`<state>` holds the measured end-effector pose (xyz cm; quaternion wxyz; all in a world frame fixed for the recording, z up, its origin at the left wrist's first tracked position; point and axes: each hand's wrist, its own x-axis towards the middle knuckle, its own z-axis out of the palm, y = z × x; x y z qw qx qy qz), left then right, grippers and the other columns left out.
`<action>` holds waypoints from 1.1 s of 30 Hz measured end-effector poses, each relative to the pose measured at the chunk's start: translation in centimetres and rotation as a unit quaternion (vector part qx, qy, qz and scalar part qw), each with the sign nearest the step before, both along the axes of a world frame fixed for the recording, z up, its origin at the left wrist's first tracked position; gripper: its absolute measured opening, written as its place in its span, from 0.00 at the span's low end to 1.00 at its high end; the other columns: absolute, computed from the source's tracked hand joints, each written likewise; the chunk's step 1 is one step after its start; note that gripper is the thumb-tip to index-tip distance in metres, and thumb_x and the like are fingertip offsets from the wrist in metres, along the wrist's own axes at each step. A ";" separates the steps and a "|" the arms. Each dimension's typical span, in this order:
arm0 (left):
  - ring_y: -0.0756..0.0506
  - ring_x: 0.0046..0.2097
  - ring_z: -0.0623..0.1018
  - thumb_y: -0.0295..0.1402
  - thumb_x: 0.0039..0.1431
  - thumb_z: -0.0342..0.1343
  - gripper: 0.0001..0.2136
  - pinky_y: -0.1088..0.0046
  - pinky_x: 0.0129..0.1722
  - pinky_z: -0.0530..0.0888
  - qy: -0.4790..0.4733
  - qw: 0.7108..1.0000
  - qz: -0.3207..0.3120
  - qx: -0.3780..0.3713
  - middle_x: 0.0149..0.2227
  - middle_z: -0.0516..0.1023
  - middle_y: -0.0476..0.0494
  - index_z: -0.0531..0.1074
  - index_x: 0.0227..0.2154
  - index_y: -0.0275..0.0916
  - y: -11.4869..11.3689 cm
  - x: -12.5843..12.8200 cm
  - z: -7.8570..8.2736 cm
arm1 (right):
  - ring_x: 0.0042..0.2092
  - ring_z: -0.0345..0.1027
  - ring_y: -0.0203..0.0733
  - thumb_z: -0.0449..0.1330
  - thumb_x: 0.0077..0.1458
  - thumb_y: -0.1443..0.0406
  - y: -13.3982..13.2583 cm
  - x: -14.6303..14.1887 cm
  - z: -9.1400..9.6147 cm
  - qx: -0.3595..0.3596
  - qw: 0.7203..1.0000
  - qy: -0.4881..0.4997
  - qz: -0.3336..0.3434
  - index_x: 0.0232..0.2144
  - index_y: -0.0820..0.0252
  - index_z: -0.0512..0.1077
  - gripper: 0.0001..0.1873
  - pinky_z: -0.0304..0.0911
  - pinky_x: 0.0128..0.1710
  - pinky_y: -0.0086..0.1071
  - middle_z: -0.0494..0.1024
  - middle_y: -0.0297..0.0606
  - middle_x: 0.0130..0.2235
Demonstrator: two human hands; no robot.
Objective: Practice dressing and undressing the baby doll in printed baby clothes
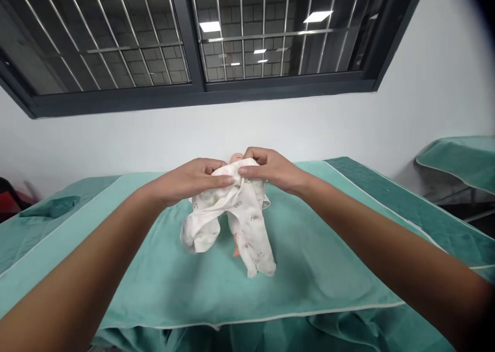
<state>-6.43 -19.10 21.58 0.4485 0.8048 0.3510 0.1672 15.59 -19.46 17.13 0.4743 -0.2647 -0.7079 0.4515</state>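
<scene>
Both hands are raised over the middle of a table, gripping a small white baby garment point(240, 218) with a faint print. My left hand point(193, 179) pinches the bunched top of the cloth from the left. My right hand point(270, 169) pinches it from the right, fingers closed. The garment's legs hang down towards the light teal towel point(154, 269). A pinkish doll point(234, 158) shows just behind the hands, and a small pink part of it peeks out below the cloth; most of it is hidden.
The towel lies on a darker green cover point(371, 187) over the table, which stands against a white wall under a barred window point(193, 32). Another green-covered table point(460, 158) is at the right. A dark and red object point(11, 197) sits far left.
</scene>
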 end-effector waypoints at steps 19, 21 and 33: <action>0.46 0.34 0.78 0.47 0.52 0.62 0.18 0.74 0.32 0.74 -0.261 0.957 0.091 -0.086 0.36 0.79 0.43 0.74 0.39 0.38 -0.2 1.2 -3.7 | 0.40 0.73 0.44 0.66 0.48 0.49 -0.8 -1.4 -1.7 -0.126 0.987 -0.068 0.073 0.37 0.63 0.77 0.24 0.68 0.39 0.33 0.80 0.41 0.36; 0.44 0.36 0.78 0.48 0.51 0.62 0.21 0.72 0.34 0.74 -0.234 0.964 0.049 -0.118 0.37 0.80 0.41 0.74 0.41 0.37 -0.4 1.1 -3.7 | 0.39 0.73 0.42 0.66 0.49 0.49 -0.8 -1.6 -1.7 -0.113 0.993 -0.001 0.017 0.36 0.62 0.76 0.23 0.68 0.40 0.32 0.80 0.40 0.35; 0.48 0.32 0.76 0.39 0.56 0.57 0.12 0.74 0.31 0.71 -0.280 0.949 0.112 -0.097 0.31 0.77 0.45 0.74 0.40 0.39 -0.1 1.6 -4.9 | 0.38 0.72 0.42 0.68 0.45 0.50 0.2 -2.0 -3.7 -0.147 0.989 -0.001 0.020 0.38 0.62 0.75 0.24 0.67 0.37 0.32 0.78 0.40 0.36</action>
